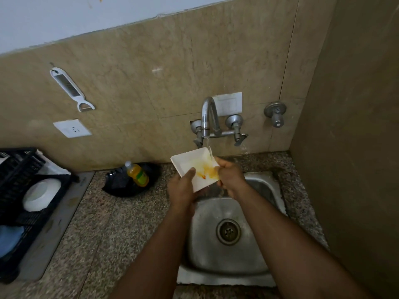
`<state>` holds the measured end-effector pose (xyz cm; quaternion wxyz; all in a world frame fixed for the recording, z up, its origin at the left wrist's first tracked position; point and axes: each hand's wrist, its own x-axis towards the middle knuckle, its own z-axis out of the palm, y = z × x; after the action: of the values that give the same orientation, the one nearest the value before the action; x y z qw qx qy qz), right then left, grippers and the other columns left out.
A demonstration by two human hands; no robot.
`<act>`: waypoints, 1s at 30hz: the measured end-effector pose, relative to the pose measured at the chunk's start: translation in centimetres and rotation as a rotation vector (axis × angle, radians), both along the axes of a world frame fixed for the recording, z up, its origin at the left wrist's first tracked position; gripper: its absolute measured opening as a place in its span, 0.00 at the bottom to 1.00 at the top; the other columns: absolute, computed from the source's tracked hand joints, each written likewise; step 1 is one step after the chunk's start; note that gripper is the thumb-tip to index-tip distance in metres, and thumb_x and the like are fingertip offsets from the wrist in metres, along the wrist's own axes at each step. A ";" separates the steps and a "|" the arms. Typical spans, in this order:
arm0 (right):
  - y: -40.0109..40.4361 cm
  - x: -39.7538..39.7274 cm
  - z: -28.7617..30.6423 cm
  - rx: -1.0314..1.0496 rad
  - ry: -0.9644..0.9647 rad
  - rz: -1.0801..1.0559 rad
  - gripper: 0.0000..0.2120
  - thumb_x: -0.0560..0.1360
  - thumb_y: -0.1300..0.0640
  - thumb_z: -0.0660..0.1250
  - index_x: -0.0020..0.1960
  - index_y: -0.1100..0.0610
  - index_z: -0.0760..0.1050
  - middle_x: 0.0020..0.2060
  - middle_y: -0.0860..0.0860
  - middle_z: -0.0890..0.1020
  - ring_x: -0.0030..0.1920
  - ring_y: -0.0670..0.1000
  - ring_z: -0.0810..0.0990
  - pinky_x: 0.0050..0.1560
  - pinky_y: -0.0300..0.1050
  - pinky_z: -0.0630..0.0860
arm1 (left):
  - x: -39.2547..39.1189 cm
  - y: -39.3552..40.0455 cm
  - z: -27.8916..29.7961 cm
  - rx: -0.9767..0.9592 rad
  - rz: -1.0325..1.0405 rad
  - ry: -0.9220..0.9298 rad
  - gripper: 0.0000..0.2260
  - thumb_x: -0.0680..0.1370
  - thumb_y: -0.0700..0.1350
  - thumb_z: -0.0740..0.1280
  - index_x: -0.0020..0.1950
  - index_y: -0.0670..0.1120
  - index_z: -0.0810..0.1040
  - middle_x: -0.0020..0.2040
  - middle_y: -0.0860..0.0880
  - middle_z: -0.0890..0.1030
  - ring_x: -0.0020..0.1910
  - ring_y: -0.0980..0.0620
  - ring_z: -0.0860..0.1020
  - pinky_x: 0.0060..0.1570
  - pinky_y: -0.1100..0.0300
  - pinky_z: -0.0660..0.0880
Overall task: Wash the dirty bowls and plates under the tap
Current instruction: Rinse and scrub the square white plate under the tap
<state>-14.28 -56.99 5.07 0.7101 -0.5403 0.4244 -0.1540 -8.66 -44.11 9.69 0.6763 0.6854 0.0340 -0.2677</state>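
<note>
Left hand [183,186] had its thumb clamped over the near rim of the square white plate [190,164], fingers hidden underneath, probably so it could stay tipped. Right hand [230,176] had its fingers curled against the orange stains, seemingly rubbing. Plate sat over the sink [216,251], under the tap [207,117], dirty face toward the camera, one corner pointing up at the wall, so no real long axis.

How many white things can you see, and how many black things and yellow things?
White: 5, the square plate, the round bowl, the peeler, the wall socket, the switch plate
Black: 2, the rack, the tray
Yellow: 1, the bottle
Total: 8
</note>
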 end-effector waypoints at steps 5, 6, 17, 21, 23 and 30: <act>-2.3 -0.5 2.6 -0.060 -0.009 0.173 0.16 0.83 0.61 0.64 0.67 0.49 0.80 0.48 0.50 0.85 0.37 0.49 0.78 0.28 0.38 0.72 | 5.2 1.9 2.8 -0.077 -0.279 0.341 0.32 0.78 0.69 0.62 0.65 0.43 0.81 0.57 0.38 0.85 0.57 0.34 0.83 0.50 0.41 0.80; -2.3 -0.2 2.8 -0.075 -0.005 0.202 0.14 0.82 0.60 0.65 0.65 0.50 0.81 0.47 0.50 0.86 0.38 0.49 0.79 0.30 0.39 0.74 | 5.8 2.1 3.0 -0.025 -0.319 0.335 0.30 0.79 0.67 0.63 0.65 0.43 0.80 0.57 0.38 0.86 0.55 0.35 0.83 0.48 0.41 0.81; 2.9 1.0 0.1 0.121 -0.011 0.029 0.12 0.84 0.60 0.60 0.65 0.53 0.76 0.57 0.56 0.82 0.55 0.58 0.81 0.60 0.60 0.80 | 5.7 0.6 0.7 0.589 -0.284 -0.494 0.17 0.83 0.46 0.64 0.64 0.34 0.80 0.58 0.37 0.82 0.53 0.39 0.81 0.47 0.52 0.75; 2.5 1.3 0.6 0.111 0.080 -0.095 0.16 0.83 0.46 0.62 0.62 0.56 0.79 0.53 0.57 0.83 0.52 0.59 0.83 0.57 0.59 0.82 | 4.9 0.6 1.1 0.603 -0.386 -0.592 0.15 0.82 0.45 0.64 0.62 0.37 0.81 0.55 0.41 0.83 0.49 0.44 0.80 0.46 0.54 0.72; 2.6 1.4 1.2 0.107 0.072 -0.019 0.16 0.83 0.50 0.62 0.65 0.57 0.77 0.56 0.57 0.83 0.54 0.59 0.82 0.59 0.60 0.81 | 4.9 0.7 0.9 0.580 -0.309 -0.588 0.13 0.82 0.44 0.64 0.57 0.36 0.82 0.51 0.40 0.83 0.47 0.43 0.80 0.43 0.56 0.71; 2.4 1.0 1.1 -0.103 0.102 0.070 0.13 0.84 0.54 0.62 0.60 0.61 0.79 0.51 0.55 0.83 0.51 0.56 0.82 0.53 0.54 0.80 | 4.6 1.2 0.2 0.529 -0.246 -0.502 0.14 0.82 0.45 0.65 0.56 0.33 0.81 0.50 0.40 0.83 0.42 0.48 0.80 0.34 0.59 0.71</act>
<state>-13.32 -54.56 6.18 0.6640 -0.5975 0.4324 -0.1232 -4.05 -42.89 9.88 0.4263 0.8793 -0.1472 -0.1528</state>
